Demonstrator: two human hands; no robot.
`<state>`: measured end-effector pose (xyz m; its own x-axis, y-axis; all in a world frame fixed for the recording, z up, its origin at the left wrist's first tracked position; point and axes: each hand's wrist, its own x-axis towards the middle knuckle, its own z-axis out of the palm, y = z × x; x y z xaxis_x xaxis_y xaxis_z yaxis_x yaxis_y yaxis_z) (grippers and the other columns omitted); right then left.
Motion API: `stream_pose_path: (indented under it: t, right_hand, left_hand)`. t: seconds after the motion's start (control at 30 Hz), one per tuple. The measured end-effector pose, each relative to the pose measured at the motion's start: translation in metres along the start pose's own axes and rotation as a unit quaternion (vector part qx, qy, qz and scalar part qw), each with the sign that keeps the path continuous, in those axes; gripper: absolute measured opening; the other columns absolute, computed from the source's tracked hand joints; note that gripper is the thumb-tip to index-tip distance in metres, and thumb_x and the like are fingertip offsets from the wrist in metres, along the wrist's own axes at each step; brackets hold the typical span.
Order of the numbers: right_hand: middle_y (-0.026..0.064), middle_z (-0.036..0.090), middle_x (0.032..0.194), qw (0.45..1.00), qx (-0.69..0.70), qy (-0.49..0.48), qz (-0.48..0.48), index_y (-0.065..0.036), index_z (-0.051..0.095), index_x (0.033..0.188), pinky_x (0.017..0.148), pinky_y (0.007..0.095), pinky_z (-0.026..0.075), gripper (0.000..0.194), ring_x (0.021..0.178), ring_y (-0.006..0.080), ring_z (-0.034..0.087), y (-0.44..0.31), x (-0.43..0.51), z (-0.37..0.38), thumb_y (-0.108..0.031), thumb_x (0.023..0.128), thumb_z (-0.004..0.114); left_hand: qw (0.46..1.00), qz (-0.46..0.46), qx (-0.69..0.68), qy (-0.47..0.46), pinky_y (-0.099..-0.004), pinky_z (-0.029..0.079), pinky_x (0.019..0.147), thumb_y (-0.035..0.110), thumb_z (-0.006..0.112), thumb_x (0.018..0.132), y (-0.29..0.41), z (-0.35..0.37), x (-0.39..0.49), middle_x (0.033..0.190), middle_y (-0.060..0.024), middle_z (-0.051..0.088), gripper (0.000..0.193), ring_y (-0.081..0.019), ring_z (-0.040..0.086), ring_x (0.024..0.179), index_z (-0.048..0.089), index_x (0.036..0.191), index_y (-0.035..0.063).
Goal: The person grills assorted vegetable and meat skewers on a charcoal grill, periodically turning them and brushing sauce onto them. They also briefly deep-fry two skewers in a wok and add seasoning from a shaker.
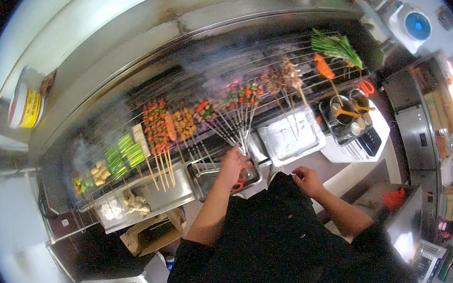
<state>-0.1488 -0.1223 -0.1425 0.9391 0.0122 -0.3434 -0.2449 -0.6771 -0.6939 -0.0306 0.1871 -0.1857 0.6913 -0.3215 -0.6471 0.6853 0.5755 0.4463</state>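
Note:
My left hand (236, 162) grips the gathered lower ends of several metal skewers (234, 127). Their food, red and green pieces, lies fanned over a long smoking grill (219, 61). My right hand (306, 180) is near my chest with bent fingers; whether it holds anything is unclear. To the left on the grill are yellowish cubes on skewers (184, 123), red meat skewers (157, 127), green vegetable skewers (124, 153) and tan pieces (100, 172). Dark meat skewers (275, 80), an orange flat piece (324, 66) and leafy green stalks (335, 47) lie to the right.
Below the grill are a metal tray (292, 136), a dark tray (200, 184) with tongs and red-handled scissors, and a long tray (181, 191). Pots (342, 112) with orange-handled utensils stand at right. A cardboard box (136, 238) sits lower left, a white bucket (25, 106) far left.

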Motion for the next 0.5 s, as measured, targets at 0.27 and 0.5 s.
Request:
stream_pose_path:
  t: [0.27,0.5]
  right_hand:
    - [0.0186,0.07,0.098,0.951,0.074,0.293,-0.063,0.0,0.063,0.12,0.077,0.0408,0.054,0.033,0.085,0.0315,0.069,0.029,0.093,-0.076,-0.022,0.096,0.069]
    - [0.0199,0.071,0.083,0.988,0.059,0.142,-0.004,-0.005,0.062,0.119,0.073,0.0506,0.054,0.028,0.079,0.0412,0.069,0.013,0.179,-0.119,-0.023,0.097,0.061]
  left_hand:
    - [0.993,-0.016,-0.037,-0.11,-0.0215,0.026,0.047,0.035,0.052,0.108,0.014,0.019,0.027,0.066,0.0065,0.031,0.034,-0.0048,0.031,0.055,0.06,0.128,0.009]
    - [0.989,0.067,0.038,0.124,-0.0233,0.029,0.043,0.033,0.052,0.108,0.003,0.039,0.026,0.066,0.0036,0.044,0.032,-0.008,0.035,0.05,0.063,0.125,0.0074]
